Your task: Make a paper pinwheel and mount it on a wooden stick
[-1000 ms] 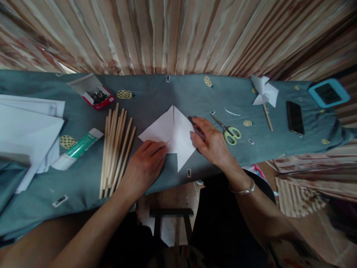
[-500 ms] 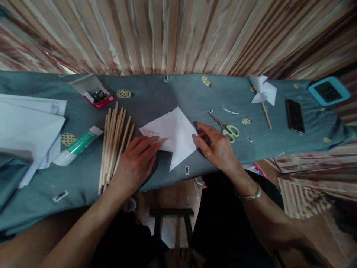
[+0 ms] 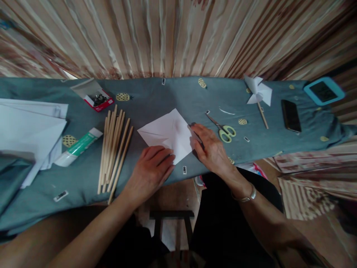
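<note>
A square piece of white paper (image 3: 157, 130) with cut slits lies on the cloth between my hands. Bent fingers of my left hand (image 3: 150, 169) press together on the paper's front edge; its thumb is hidden. My right hand (image 3: 210, 149) has thumb and forefinger at the paper's right corner, with a dark line between them that I cannot make out. Left of the paper lies a bundle of wooden sticks (image 3: 113, 149). Scissors with pale green handles (image 3: 226, 133) rest beyond my right hand. Farther right is a white paper pinwheel (image 3: 260, 92) on a stick.
A green and white tube (image 3: 79, 147) lies by stacked white paper (image 3: 30, 126). An open red and white box (image 3: 96, 97) holds small dark metal pieces. At the right are a black phone (image 3: 290, 115) and a blue-framed device (image 3: 324, 91). A curtain (image 3: 167, 41) hangs behind the table.
My left hand has moved right, from the paper's left side to its front corner. The raised fold in the paper now lies flatter. My right hand stays at the right corner.
</note>
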Demonstrator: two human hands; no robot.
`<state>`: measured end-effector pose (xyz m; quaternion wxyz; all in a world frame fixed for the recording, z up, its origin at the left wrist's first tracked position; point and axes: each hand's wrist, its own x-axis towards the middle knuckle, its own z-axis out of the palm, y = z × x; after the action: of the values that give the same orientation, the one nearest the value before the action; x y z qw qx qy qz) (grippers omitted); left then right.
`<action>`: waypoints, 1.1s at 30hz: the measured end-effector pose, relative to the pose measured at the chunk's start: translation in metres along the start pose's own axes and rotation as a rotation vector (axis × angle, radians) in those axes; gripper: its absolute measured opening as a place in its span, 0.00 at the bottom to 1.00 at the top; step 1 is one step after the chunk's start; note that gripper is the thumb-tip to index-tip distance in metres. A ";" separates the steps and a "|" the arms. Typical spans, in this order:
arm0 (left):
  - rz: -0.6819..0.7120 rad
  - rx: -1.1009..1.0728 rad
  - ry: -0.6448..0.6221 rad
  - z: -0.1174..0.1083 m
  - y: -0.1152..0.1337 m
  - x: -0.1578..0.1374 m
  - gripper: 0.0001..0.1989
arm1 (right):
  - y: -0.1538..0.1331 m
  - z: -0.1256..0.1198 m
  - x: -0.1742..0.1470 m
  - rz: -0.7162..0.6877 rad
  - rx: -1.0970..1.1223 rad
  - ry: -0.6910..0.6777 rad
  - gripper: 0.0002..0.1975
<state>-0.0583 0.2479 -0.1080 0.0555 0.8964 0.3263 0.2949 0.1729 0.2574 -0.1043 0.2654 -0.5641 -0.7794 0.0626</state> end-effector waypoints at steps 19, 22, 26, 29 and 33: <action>0.009 0.204 -0.013 -0.021 -0.017 -0.008 0.07 | -0.020 -0.015 -0.015 0.160 0.265 -0.182 0.21; 0.025 0.178 -0.047 -0.015 -0.009 0.001 0.08 | -0.021 -0.015 -0.014 0.198 0.323 -0.197 0.21; 0.015 0.197 -0.111 -0.004 -0.004 0.013 0.08 | -0.017 -0.016 -0.012 0.262 0.363 -0.184 0.20; 0.012 0.218 -0.138 0.000 -0.003 0.017 0.06 | -0.013 -0.018 -0.011 0.320 0.382 -0.152 0.21; 0.032 0.212 -0.195 -0.001 -0.001 0.017 0.05 | -0.008 -0.020 -0.011 0.358 0.401 -0.120 0.21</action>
<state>-0.0492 0.2596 -0.0990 -0.0129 0.9267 0.3345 0.1709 0.1785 0.2408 -0.0874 0.3097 -0.6242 -0.6539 0.2947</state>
